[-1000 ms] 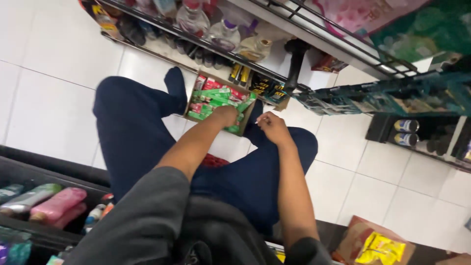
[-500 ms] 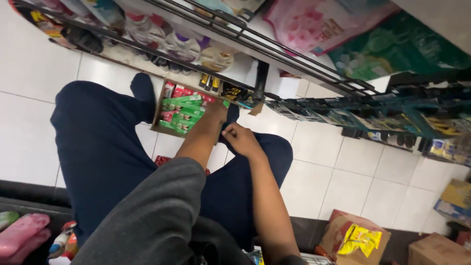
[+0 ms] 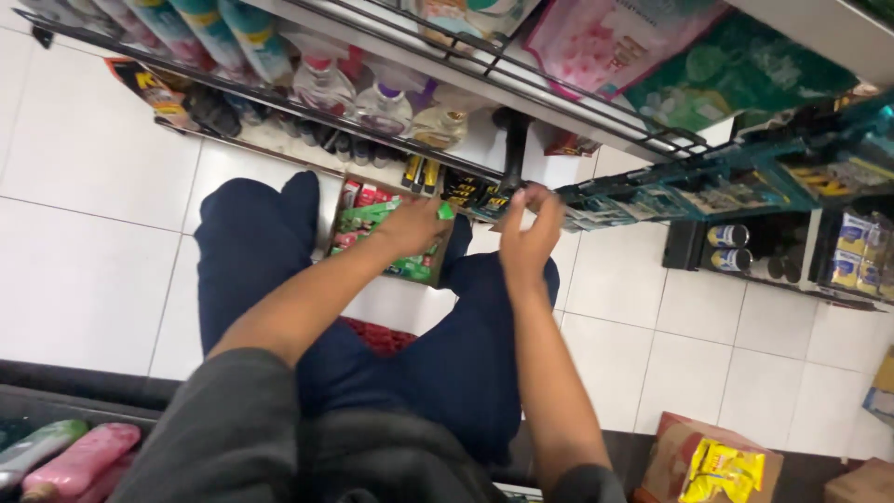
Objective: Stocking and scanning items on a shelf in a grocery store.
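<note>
Cardboard tray [image 3: 386,237] of small green and red packets sits on the white tiled floor [image 3: 84,242] at the frame's centre, between your knees and touching the foot of the shelving. Your left hand [image 3: 410,226] lies over its glossy packets, fingers curled; what it grips, you cannot tell. Your right hand [image 3: 529,226] hovers just right of the tray, fingers bent near the shelf's black post [image 3: 513,149], and its hold is unclear too. Wire shelf rails [image 3: 372,140] run diagonally across the upper frame, with clear plastic bottles [image 3: 382,104] behind them. Open tile spreads left and lower right.
</note>
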